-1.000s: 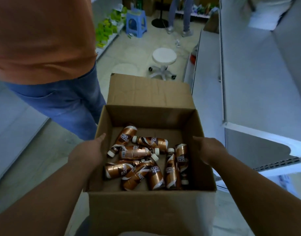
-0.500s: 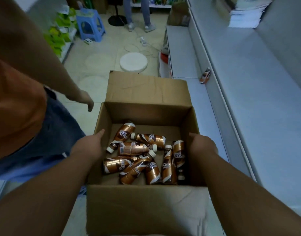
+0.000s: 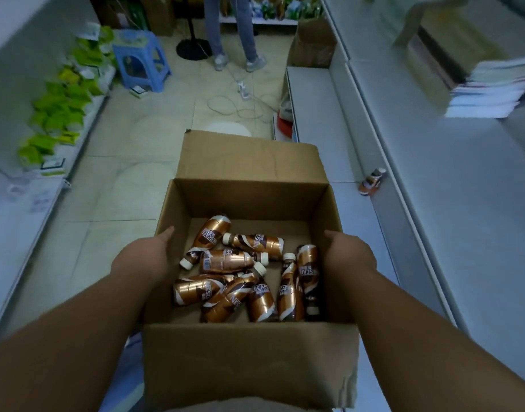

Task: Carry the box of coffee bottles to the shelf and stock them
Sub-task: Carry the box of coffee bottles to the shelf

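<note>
— Where is the box?
— The open cardboard box point(image 3: 249, 352) is held at waist height in a shop aisle, coffee bottles point(image 3: 243, 272) lying loose inside.
— And the hands?
— The left hand point(image 3: 142, 260) and right hand point(image 3: 349, 257) clasp its opposite side walls. A white shelf point(image 3: 463, 203) runs along the right.

The coffee bottles point(image 3: 243, 272) lying in the cardboard box point(image 3: 249, 361) carry the brand "NESCAFE" in white letters on their copper-brown sleeves; on several only parts such as "SCAFE" or "NES" show. Smaller print beneath is illegible.
</note>
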A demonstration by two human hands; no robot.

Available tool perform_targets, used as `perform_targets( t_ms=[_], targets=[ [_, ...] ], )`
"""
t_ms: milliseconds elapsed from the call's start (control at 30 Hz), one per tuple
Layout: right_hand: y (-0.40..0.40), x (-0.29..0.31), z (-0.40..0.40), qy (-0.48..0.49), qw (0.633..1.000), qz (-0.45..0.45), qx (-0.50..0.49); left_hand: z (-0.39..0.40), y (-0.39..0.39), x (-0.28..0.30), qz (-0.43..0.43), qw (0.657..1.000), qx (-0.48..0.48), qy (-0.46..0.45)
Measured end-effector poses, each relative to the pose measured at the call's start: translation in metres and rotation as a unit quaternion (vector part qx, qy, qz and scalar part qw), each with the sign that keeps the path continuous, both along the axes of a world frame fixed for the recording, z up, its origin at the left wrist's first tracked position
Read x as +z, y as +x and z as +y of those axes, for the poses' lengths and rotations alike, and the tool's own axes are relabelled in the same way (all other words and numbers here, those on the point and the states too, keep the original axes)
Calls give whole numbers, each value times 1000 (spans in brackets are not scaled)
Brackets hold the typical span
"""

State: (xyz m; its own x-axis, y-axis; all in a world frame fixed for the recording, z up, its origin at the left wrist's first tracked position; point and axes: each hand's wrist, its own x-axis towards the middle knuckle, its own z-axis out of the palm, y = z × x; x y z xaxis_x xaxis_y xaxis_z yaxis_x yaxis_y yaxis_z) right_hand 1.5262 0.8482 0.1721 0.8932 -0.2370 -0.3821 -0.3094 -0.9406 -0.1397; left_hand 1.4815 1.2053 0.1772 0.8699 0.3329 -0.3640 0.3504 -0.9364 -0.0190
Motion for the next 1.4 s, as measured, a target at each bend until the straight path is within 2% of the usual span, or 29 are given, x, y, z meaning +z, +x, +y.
perform_targets(
  t_ms=[133, 333, 567, 767, 933, 1100, 1200, 1300, 1400],
  targets=[
    [67, 9, 14, 8, 1000, -4, 20, 23, 71, 11, -28, 1000, -8, 5],
    [153, 3, 42, 1, 1000, -5, -4, 61, 201, 17, -21, 996, -90, 4],
    [199, -10, 101, 6, 987, -1, -159, 92, 373, 22, -2, 966, -256, 28],
    [190, -5, 139, -4, 960, 7, -281, 85, 454, 35, 26, 924, -381, 12],
    [157, -15, 158, 6, 923, 17, -384, 51, 484, 15, 17, 873, -487, 17],
    [127, -15, 194, 6, 869, 52, -492, 10, 510, 0, 51, 815, -577, 7],
    [120, -19, 222, -10, 829, 60, -556, -16, 523, -13, 79, 759, -646, 1],
    [116, -28, 270, -14, 761, 66, -646, -46, 536, -27, 82, 691, -718, 8],
    [111, -35, 314, -14, 708, 68, -703, -66, 535, -35, 81, 625, -776, 17]
  ],
)
